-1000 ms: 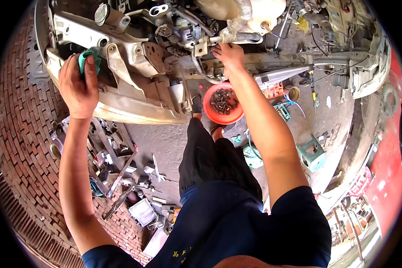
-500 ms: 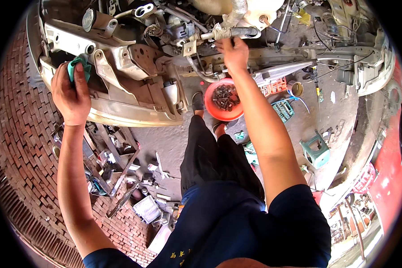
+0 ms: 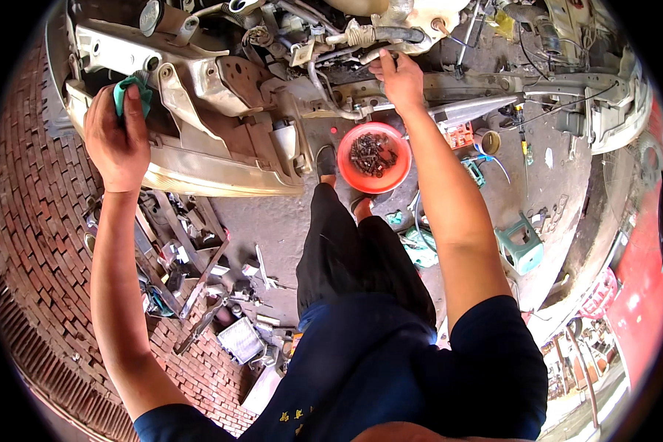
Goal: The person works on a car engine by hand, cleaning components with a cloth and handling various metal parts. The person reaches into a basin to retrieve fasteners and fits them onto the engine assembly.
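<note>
Grey workshop floor [image 3: 261, 217] lay below as the left hand [image 3: 116, 144] gripped a crumpled green cloth [image 3: 144, 98], while the right hand [image 3: 403, 82] — fingers bent, grip impossible to tell — was nearer the curved grey tubular hose [image 3: 401, 34], which ran nine-to-three at their one o'clock.

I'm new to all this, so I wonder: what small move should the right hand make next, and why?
I'd perhaps lift the bare right hand toward the grey tubular hose: its fingers show just below that hose in the picture, and I see no tool in them. The bare left hand is busy gripping a crumpled green cloth.
</note>
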The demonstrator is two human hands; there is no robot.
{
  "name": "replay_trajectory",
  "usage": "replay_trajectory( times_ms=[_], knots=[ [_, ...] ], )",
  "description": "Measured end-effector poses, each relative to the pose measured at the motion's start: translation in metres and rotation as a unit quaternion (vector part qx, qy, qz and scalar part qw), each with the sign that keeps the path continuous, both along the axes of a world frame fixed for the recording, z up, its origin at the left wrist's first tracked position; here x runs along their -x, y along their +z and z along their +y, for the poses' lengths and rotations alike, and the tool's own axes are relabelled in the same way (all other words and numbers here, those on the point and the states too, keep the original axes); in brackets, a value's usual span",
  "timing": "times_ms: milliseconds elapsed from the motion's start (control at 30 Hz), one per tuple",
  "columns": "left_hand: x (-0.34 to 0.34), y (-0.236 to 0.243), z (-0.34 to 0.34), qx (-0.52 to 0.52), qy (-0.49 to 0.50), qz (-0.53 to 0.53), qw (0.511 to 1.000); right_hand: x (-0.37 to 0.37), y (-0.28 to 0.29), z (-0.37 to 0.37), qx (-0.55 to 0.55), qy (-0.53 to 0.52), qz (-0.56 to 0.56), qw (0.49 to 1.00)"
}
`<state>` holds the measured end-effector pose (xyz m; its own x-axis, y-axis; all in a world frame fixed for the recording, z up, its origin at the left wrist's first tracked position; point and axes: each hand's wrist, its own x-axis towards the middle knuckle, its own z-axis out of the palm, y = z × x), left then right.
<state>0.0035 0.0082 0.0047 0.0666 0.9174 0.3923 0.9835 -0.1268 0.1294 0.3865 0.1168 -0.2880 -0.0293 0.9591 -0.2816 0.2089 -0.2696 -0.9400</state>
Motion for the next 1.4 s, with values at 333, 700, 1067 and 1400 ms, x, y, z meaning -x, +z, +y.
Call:
replay_trajectory(
  times_ms=[333,700,1067,1400],
  knots=[
    [-0.002,0.000,-0.001,-0.022,-0.007,0.011,1.000,0.033,0.015,-0.021,-0.119,-0.023,-0.071,0.990],
    [-0.002,0.000,-0.002,-0.021,-0.001,-0.002,1.000,0.048,0.038,-0.017,-0.153,0.054,-0.146,0.976],
    [0.007,-0.001,-0.003,-0.008,-0.001,0.005,1.000,0.038,0.035,0.007,-0.202,0.110,-0.271,0.935],
    [0.012,-0.007,-0.006,0.012,0.029,-0.055,0.998,-0.001,-0.030,0.015,-0.135,0.007,-0.128,0.983]
  ],
)
